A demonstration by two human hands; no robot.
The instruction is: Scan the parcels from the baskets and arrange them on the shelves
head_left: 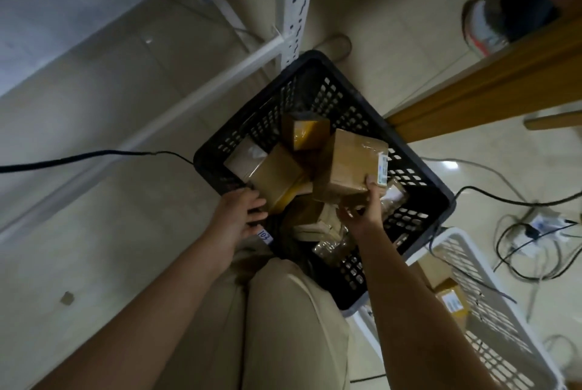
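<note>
A black slotted basket (419, 188) sits on the floor in front of my legs, holding several brown cardboard parcels. My right hand (365, 210) grips the near corner of a taped parcel with a white label (349, 166), which is tilted above the others. My left hand (242, 213) is at the basket's near left rim, fingers against a smaller brown parcel (277, 178). Another small box (305, 131) lies further back in the basket.
A white basket (491, 304) with more parcels stands to the right. White metal shelf posts (296, 5) rise behind the black basket. Cables (529, 241) trail over the tiled floor at right, a black cord (94, 156) at left. A wooden frame (491, 87) runs at right.
</note>
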